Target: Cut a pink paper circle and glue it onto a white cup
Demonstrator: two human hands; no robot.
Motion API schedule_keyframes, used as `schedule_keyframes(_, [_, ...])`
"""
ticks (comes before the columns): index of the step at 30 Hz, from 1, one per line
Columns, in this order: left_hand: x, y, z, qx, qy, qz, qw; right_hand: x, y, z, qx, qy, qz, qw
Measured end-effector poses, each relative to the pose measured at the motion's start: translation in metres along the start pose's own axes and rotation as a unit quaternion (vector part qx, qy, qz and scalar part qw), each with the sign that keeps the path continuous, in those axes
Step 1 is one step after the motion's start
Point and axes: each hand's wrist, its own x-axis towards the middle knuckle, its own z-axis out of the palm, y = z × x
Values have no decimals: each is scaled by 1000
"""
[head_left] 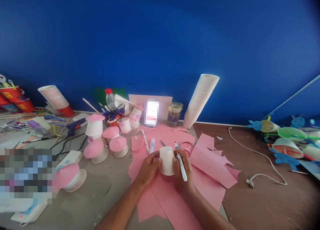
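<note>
Blue wall [160,39] fills the top of my feed, and below it the counter [262,203] runs across the view, grey toward the left and brown toward the right. At the centre of my attention is the white paper cup [167,160], held up between both hands, just above the pink paper sheets [172,203]. The left hand [148,168] is curled narrowly around one side of it. The right hand [183,170] closes on the other side while also pinching a white marker [181,165] with a green tip, so neither hand is open wide.

From here, I judge the cup to be very light and thin-walled: stiff enough at the base and rim, but likely to dent if pinched hard at the wall. Its smooth surface may slip a little, so I would take hold around the body with broad, gentle contact, or steady it at the base.

Just behind the cup, the tips of a pair of scissors [162,143] show on the pink paper. Farther behind and to the right leans a tall stack of white cups [200,99]. Well left of the cup sit pink-topped cups [96,150] and a blue glue gun [73,126], while a white cable [265,166] lies well to its right.
</note>
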Motion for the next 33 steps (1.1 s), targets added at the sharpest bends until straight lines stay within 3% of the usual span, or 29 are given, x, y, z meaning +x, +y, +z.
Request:
schedule_keyframes(4, [0, -3, -1, -32, -15, -10, 999, 0, 5, 2, 33, 11, 43, 998])
schedule_keyframes(10, [2, -14, -4, -56, -49, 20, 997, -1, 4, 3, 35, 9, 30, 999])
schedule_keyframes(17, [-2, -14, -1, 100, 84, 24, 991, -7, 7, 4, 27, -31, -1, 999])
schedule_keyframes(21, [-6, -12, 2, 115, 40, 61, 991, -6, 4, 3, -14, -49, -11, 999])
schedule_keyframes(24, [-7, -11, 2, 109, 7, 85, 990, -2, 5, 2, 9, -38, 27, 999])
schedule_keyframes(28, [-5, -10, 1, 100, 40, 62, 992, 2, 9, 2, 72, 6, 82, 994])
schedule_keyframes(33, [-2, -11, 0, 52, 47, 26, 997, 3, 10, 2, 78, 3, 89, 993])
